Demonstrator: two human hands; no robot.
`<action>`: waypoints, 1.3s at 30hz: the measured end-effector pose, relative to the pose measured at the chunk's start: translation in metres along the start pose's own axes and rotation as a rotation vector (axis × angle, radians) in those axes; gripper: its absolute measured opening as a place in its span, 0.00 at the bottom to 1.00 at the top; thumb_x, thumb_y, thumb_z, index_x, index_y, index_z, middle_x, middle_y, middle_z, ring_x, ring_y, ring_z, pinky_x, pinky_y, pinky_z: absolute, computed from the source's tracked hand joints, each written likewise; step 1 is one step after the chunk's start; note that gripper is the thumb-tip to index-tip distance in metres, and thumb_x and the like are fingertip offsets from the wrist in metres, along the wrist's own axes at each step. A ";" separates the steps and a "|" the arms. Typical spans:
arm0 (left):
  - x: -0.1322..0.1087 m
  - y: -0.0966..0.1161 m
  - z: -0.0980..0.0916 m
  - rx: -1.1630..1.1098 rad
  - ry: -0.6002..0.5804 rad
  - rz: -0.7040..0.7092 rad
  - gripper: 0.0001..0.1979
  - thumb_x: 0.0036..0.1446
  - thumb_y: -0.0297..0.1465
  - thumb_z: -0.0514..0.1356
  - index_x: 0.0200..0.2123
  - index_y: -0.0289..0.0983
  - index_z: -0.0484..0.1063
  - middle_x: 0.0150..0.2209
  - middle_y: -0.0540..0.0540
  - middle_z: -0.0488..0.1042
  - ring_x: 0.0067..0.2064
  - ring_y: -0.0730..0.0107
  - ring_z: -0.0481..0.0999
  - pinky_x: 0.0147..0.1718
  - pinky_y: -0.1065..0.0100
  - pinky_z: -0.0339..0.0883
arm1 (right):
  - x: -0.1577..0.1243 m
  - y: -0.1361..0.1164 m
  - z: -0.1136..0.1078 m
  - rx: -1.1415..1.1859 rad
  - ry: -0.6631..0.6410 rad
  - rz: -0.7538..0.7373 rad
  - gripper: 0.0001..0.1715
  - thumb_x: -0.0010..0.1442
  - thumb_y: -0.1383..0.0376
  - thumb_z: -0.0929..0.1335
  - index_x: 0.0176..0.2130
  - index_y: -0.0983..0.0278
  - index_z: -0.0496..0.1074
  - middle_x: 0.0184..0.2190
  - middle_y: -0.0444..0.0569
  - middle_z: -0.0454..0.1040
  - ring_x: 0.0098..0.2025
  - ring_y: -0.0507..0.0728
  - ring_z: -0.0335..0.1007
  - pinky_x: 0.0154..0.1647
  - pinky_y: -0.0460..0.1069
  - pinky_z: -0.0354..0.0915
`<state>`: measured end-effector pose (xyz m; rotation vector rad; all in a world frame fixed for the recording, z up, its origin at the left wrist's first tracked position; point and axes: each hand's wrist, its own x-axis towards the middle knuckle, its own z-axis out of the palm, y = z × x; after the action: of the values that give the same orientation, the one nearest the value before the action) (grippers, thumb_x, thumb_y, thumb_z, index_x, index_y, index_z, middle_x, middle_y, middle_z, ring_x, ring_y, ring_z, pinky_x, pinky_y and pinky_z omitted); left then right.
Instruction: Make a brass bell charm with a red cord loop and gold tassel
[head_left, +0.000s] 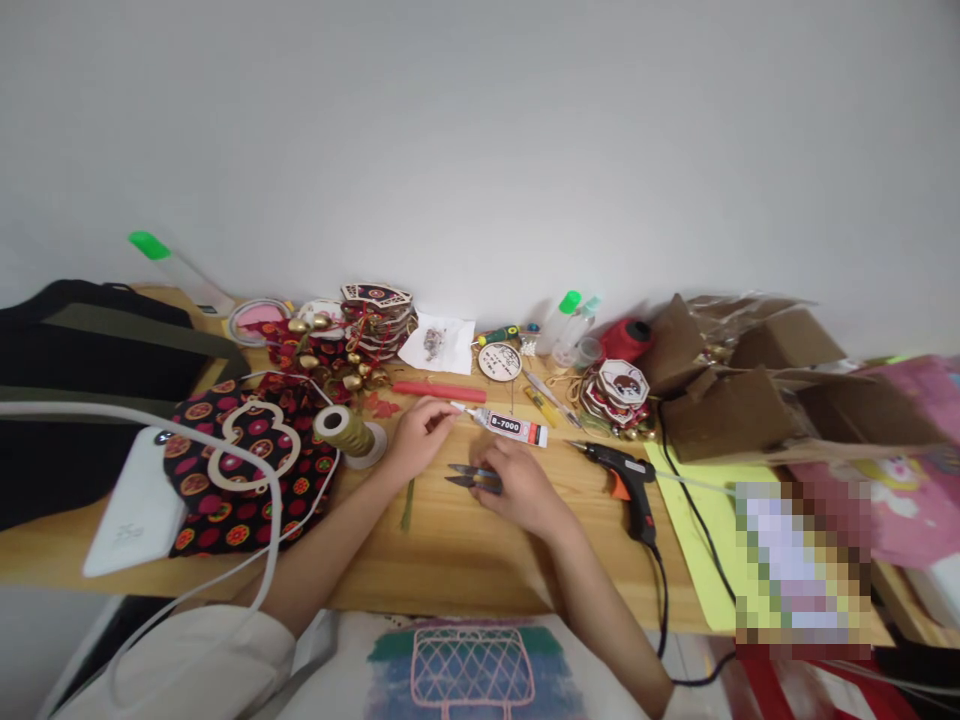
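Observation:
My right hand (517, 485) is closed around a pair of thread snips (474, 478), whose dark blades point left above the table. Beside the white nozzle end of a B-7000 glue tube (510, 426), my left hand (421, 436) has its fingertips pinched together. What they hold, if anything, is too small to make out. A spool of olive-green thread (345, 432) stands just left of that hand. Below it, a short bundle of green thread (406, 505) lies on the wood. Behind the hands is a red stick (439, 391).
A black glue gun (626, 480) lies right, its cord running off the front edge. Patterned fabric (247, 470) and a white cable (274, 520) are left. Stacked ornaments (615, 392), gold bells (352, 378) and bottles (570, 325) line the wall. Cardboard boxes (750, 410) stand far right.

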<state>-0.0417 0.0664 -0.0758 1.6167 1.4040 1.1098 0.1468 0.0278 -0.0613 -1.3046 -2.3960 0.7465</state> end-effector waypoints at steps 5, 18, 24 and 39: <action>0.001 0.000 0.000 0.005 -0.010 -0.005 0.07 0.53 0.28 0.57 0.32 0.36 0.76 0.31 0.47 0.73 0.28 0.74 0.69 0.28 0.72 0.63 | 0.000 0.002 0.001 0.043 0.017 0.010 0.07 0.49 0.71 0.71 0.31 0.64 0.69 0.32 0.48 0.70 0.35 0.56 0.66 0.38 0.49 0.61; 0.000 0.000 -0.001 0.005 -0.011 -0.005 0.07 0.54 0.29 0.57 0.32 0.36 0.76 0.31 0.47 0.72 0.30 0.73 0.70 0.28 0.71 0.63 | -0.001 0.004 0.001 0.093 0.027 0.010 0.13 0.47 0.73 0.73 0.36 0.64 0.72 0.32 0.47 0.71 0.35 0.54 0.66 0.37 0.48 0.62; 0.000 0.000 0.000 0.006 -0.010 0.000 0.07 0.53 0.28 0.57 0.32 0.37 0.76 0.31 0.47 0.73 0.28 0.74 0.68 0.27 0.72 0.63 | -0.001 0.004 0.001 0.088 0.037 0.009 0.14 0.48 0.73 0.73 0.37 0.64 0.73 0.33 0.49 0.71 0.37 0.56 0.67 0.39 0.49 0.63; 0.001 -0.004 0.000 0.011 0.000 0.013 0.07 0.53 0.29 0.57 0.31 0.36 0.76 0.32 0.47 0.73 0.30 0.73 0.71 0.28 0.72 0.64 | -0.001 0.006 -0.001 0.109 0.056 -0.045 0.15 0.49 0.73 0.72 0.39 0.65 0.75 0.35 0.51 0.73 0.38 0.57 0.69 0.40 0.51 0.65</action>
<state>-0.0428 0.0674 -0.0791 1.6358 1.4031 1.1116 0.1518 0.0304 -0.0647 -1.2085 -2.2990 0.8047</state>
